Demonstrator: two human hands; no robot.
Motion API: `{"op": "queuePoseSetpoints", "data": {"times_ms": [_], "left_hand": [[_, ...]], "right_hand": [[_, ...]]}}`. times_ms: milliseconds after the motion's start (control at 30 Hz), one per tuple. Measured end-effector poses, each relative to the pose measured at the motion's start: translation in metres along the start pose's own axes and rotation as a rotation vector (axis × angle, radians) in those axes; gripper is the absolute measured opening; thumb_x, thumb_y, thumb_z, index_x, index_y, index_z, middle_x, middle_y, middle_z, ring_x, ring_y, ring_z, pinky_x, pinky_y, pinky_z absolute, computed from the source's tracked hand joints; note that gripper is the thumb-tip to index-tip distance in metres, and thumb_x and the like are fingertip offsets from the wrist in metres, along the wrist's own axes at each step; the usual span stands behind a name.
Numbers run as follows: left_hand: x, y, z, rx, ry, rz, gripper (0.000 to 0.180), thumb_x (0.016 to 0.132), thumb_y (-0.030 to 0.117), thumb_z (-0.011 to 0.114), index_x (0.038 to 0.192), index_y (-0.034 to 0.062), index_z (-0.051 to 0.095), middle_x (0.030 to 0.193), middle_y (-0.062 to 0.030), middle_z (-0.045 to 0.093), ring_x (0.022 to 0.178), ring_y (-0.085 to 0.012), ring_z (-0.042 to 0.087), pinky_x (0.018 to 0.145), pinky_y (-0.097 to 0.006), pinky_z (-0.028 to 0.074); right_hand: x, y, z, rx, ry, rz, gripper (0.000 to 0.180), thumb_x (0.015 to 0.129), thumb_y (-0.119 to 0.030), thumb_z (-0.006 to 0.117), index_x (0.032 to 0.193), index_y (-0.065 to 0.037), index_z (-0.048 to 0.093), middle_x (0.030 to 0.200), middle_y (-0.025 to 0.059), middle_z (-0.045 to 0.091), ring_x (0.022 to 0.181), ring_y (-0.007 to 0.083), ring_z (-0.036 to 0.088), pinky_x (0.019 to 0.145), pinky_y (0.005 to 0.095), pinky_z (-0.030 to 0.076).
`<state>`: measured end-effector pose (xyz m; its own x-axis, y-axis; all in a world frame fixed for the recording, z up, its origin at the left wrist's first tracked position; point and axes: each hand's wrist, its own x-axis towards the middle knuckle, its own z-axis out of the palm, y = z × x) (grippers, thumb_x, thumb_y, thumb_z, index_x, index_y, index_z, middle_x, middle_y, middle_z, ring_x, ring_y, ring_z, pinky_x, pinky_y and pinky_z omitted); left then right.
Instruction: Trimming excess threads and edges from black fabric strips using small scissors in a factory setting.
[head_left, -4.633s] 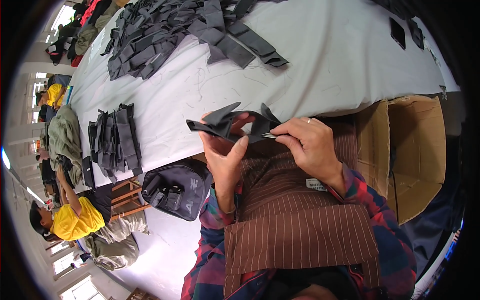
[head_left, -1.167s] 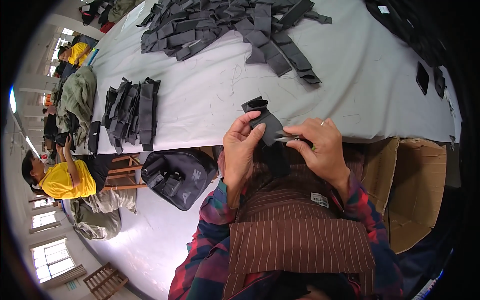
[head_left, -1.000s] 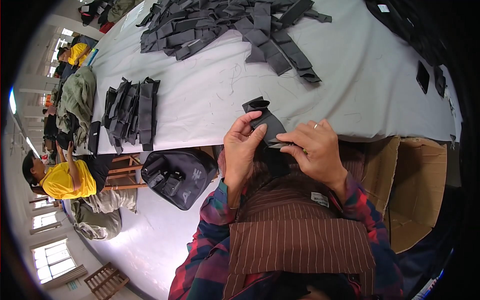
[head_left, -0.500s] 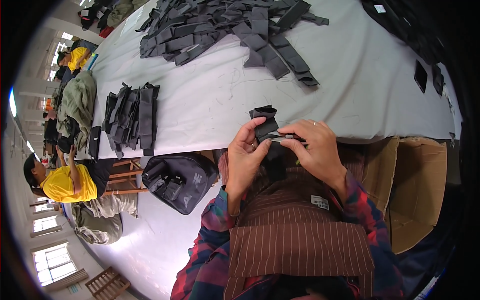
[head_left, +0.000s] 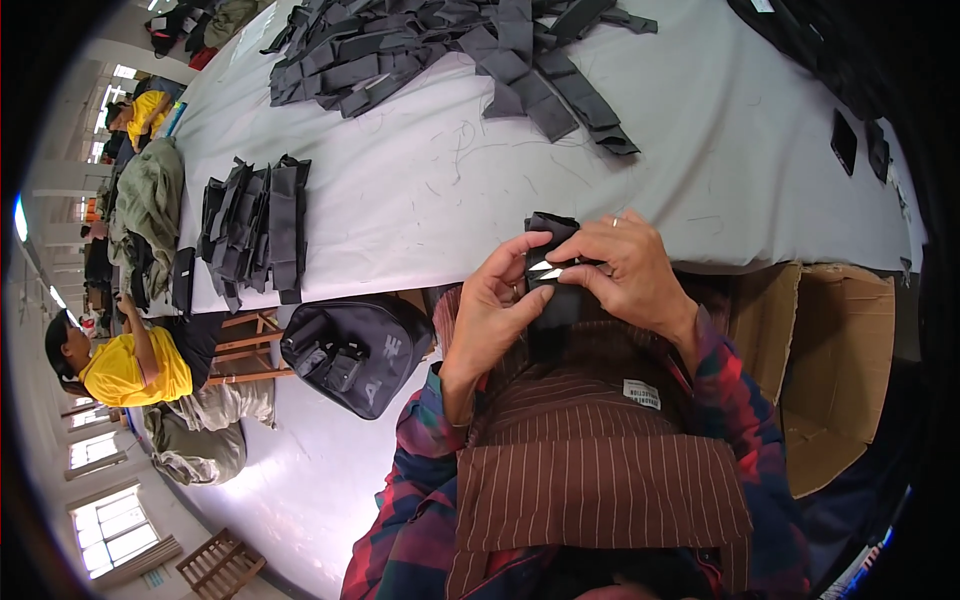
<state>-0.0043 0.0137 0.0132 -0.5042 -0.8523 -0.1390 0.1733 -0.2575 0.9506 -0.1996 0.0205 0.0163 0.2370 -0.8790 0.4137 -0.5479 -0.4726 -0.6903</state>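
A black fabric strip (head_left: 553, 308) hangs down in front of my apron, its upper end folded over at the table's near edge. Closed on its left side, my left hand (head_left: 497, 300) pinches the strip between thumb and fingers. My right hand (head_left: 625, 268) grips small thread snips (head_left: 544, 270), mostly hidden in the fingers. Two bright, pointed blades stick out leftward, spread apart, across the strip. A loose heap of dark fabric strips (head_left: 390, 60) lies on the far side of the table, and a neater row of folded strips (head_left: 255, 225) on the left.
The white-covered table (head_left: 400, 220) carries a phone-like black object (head_left: 843, 142) at the right. An open cardboard box (head_left: 835, 370) stands by my right arm. A black bag (head_left: 360, 355) with dark pieces on it sits at the lower left. Two people in yellow shirts (head_left: 140, 370) are beyond.
Both hands have shifted slightly right with the strip. The snips' blades now show spread and bright across the fabric. The view has tilted slightly.
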Motion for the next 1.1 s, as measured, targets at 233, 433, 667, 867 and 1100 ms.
{"op": "queuePoseSetpoints", "data": {"times_ms": [233, 433, 667, 867, 1100], "left_hand": [[-0.001, -0.001, -0.002, -0.020, -0.015, -0.033, 0.052, 0.085, -0.010, 0.057, 0.134, -0.0007, 0.044, 0.124, -0.0066, 0.055, 0.110, -0.0090, 0.053, 0.091, -0.023, 0.044], [0.000, -0.001, 0.000, -0.027, -0.023, -0.037, 0.051, 0.085, -0.011, 0.057, 0.134, -0.0014, 0.044, 0.124, -0.0066, 0.055, 0.110, -0.0094, 0.053, 0.092, -0.023, 0.044], [-0.002, -0.001, 0.001, -0.042, 0.003, -0.057, 0.051, 0.084, -0.010, 0.057, 0.133, -0.0014, 0.046, 0.122, -0.0068, 0.057, 0.108, -0.0093, 0.054, 0.090, -0.023, 0.045], [-0.004, -0.002, -0.001, -0.045, 0.031, -0.062, 0.048, 0.085, -0.008, 0.058, 0.131, -0.0010, 0.048, 0.118, -0.0067, 0.060, 0.102, -0.0085, 0.057, 0.086, -0.022, 0.047], [-0.008, -0.003, 0.007, -0.100, 0.014, -0.049, 0.037, 0.083, -0.009, 0.058, 0.118, 0.0004, 0.049, 0.108, -0.0041, 0.060, 0.095, -0.0066, 0.057, 0.082, -0.021, 0.047]], "right_hand": [[-0.002, -0.002, 0.003, 0.049, -0.015, 0.038, 0.014, 0.072, -0.012, 0.072, 0.085, -0.010, 0.069, 0.072, 0.0022, 0.061, 0.066, 0.0219, 0.054, 0.063, 0.0329, 0.033], [-0.004, -0.002, 0.006, -0.008, 0.035, 0.002, 0.013, 0.071, -0.013, 0.073, 0.084, -0.012, 0.069, 0.072, 0.0012, 0.061, 0.065, 0.0208, 0.054, 0.063, 0.0329, 0.032], [-0.004, -0.007, 0.003, -0.127, 0.011, -0.014, 0.011, 0.072, -0.018, 0.074, 0.081, -0.015, 0.067, 0.074, -0.0023, 0.064, 0.065, 0.0187, 0.056, 0.064, 0.0333, 0.034], [-0.009, -0.004, 0.004, 0.042, 0.071, -0.020, 0.017, 0.072, -0.010, 0.074, 0.088, -0.013, 0.069, 0.070, -0.0007, 0.059, 0.064, 0.0188, 0.051, 0.063, 0.0321, 0.032], [-0.001, -0.012, 0.006, 0.093, 0.230, 0.162, 0.022, 0.073, -0.006, 0.073, 0.093, -0.006, 0.064, 0.082, 0.0054, 0.062, 0.069, 0.0198, 0.055, 0.064, 0.0300, 0.043]]}}
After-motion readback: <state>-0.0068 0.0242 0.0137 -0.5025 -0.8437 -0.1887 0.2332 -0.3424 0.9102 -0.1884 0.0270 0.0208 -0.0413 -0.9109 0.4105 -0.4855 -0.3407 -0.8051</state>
